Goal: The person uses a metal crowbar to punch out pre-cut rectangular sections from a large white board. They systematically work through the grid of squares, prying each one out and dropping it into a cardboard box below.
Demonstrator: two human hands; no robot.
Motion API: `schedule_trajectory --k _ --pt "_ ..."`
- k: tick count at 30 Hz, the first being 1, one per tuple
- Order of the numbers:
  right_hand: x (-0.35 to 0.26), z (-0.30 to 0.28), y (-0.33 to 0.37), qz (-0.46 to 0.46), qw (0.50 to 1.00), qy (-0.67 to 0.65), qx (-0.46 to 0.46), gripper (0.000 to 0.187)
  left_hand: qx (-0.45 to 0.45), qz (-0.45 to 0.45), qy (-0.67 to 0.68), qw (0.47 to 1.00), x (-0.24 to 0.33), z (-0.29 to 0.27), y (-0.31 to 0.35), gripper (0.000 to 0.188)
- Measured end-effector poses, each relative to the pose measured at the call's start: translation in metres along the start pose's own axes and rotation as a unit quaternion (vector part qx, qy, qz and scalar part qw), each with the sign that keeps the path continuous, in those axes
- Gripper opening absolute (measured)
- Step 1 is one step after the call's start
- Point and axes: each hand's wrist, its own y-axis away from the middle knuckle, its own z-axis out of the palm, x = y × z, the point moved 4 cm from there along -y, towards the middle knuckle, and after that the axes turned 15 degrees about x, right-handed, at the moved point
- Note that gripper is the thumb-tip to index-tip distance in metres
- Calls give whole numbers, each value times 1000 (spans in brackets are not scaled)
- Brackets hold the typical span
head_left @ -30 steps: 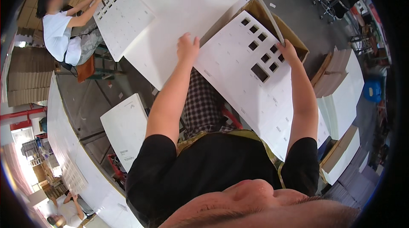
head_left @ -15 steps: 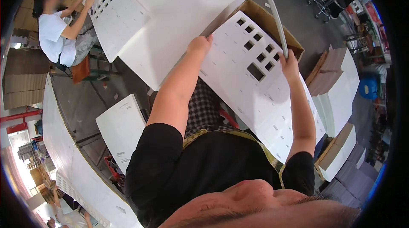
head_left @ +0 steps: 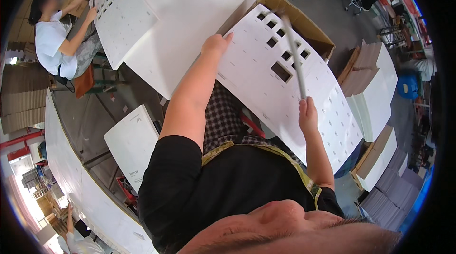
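A large white board (head_left: pixel 256 83) with square cut-outs near its far end and rows of small slits lies slanted in front of me. My left hand (head_left: pixel 216 45) is closed on its far left edge, a finger stretched along the top. In my right hand (head_left: pixel 308 115), closed around its lower end, is a long grey rod (head_left: pixel 298 66). The rod slants up over the cut-outs, and its far end is smeared by motion. An open cardboard box (head_left: pixel 304 21) stands under and beyond the board's far end.
Bigger white sheets (head_left: pixel 190 16) lie at the left of the board. Stacked white boards (head_left: pixel 375 92) stand at the right. A packet of white sheets (head_left: pixel 133 140) is low on the left. A seated co-worker (head_left: pixel 57 35) holds a dark rod over another perforated board (head_left: pixel 116 12).
My right hand has come down toward me and slightly left, bringing the rod over the board's cut-outs. My left hand stays at the board's edge.
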Motion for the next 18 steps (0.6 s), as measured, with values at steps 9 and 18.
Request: schedule_trajectory --k 9,18 --pt "14 7 15 -36 992 117 -31 23 2 10 -7 1000 -2 5 -3 66" --pt "19 17 23 -32 987 156 -35 23 -11 5 33 999 6 -5 10 68"
